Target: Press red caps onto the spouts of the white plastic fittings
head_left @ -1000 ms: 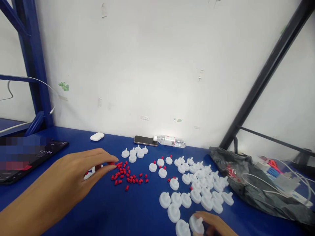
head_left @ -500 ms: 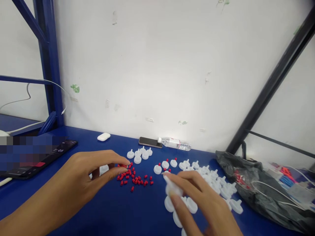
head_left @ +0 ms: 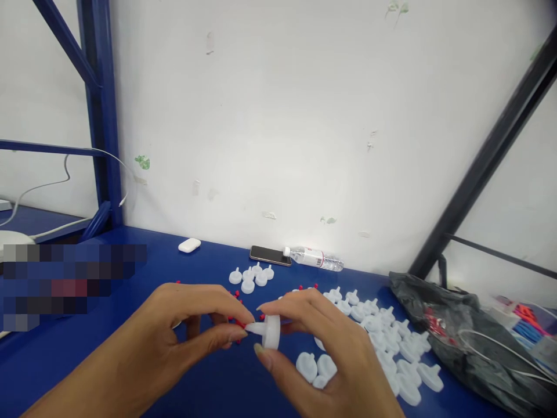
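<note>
In front of me my right hand (head_left: 333, 345) grips a white plastic nozzle cap (head_left: 272, 332) by its round base, turned sideways with its spout pointing left. My left hand (head_left: 187, 328) is pinched at the spout's tip, where a bit of red from a small red cap (head_left: 241, 323) shows between the fingers. Behind the hands, partly hidden, lie loose red caps (head_left: 237, 294). Many white nozzle caps (head_left: 374, 325) are spread to the right of my right hand, and a small group of white nozzle caps (head_left: 248, 285) stands farther back.
On the blue table (head_left: 143, 247), a white case (head_left: 190, 245), a phone (head_left: 270, 255) and a plastic bottle (head_left: 314, 258) lie near the wall. A black plastic bag (head_left: 461, 325) sits at the right. Blue frame posts (head_left: 104, 116) rise at the left.
My hands have come together. The white nozzle cap has moved left and turned sideways; my left hand has left the red pile and now meets the spout's tip.
</note>
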`<state>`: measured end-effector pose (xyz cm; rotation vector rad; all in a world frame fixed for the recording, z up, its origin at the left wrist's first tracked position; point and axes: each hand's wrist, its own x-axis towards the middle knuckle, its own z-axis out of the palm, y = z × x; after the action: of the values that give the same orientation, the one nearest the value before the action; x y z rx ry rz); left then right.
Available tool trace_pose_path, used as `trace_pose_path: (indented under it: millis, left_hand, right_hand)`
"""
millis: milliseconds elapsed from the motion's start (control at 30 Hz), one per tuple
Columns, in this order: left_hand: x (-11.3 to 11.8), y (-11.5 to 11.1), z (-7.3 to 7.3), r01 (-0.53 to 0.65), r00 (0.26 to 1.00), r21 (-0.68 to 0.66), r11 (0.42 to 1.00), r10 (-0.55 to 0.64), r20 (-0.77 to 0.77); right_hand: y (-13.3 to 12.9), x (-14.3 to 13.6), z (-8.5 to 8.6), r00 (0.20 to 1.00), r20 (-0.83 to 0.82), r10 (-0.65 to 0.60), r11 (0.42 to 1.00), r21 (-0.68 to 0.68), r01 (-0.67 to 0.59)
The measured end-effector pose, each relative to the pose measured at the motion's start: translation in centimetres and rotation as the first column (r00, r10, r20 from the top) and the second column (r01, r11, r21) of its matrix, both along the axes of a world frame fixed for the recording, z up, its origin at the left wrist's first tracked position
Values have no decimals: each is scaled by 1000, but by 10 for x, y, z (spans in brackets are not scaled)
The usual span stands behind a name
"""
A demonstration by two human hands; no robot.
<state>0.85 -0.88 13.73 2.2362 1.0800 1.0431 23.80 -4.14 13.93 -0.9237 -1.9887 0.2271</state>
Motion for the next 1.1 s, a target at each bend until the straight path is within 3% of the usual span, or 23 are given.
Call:
trace_pose_path:
  millis: [233, 333, 433, 533, 633, 767, 900, 1000, 1100]
  left_hand:
    - [6, 3, -1, -88, 986, -61, 994, 96, 135]
    - [6, 6, -5, -69, 995, -52, 996, 73, 70]
    - [4, 8, -12, -17, 998, 88, 996, 23, -65]
    - [2, 7, -19, -65, 989, 281, 957, 99, -107]
    - [3, 3, -22, -129, 983, 373, 919, 168, -73]
    - [7, -8, -20, -193, 977, 308, 931, 213, -31]
    - [6, -15, -18, -257, 965, 278, 926, 259, 29]
    - [3, -13, -11, -206, 978, 207, 956, 205, 27]
    - [-3, -8, -2, -168, 985, 118, 979, 161, 65]
  right_hand:
    - [4, -6, 0, 996, -65, -52, 998, 20, 54]
    - [8, -7, -4, 995, -42, -96, 994, 40, 97]
    - [12, -10, -7, 996, -60, -67, 997, 29, 69]
    - [14, -16, -9, 987, -159, -1, 999, 52, 9]
    - [14, -19, -10, 975, -216, 43, 994, 111, -19]
    - [12, -20, -10, 985, -140, 98, 981, 182, -71]
    - [12, -25, -9, 968, -194, 161, 957, 269, -106]
    - [15, -31, -13, 961, -216, 173, 947, 305, -102]
    - [16, -33, -17, 979, -170, 110, 974, 213, -73]
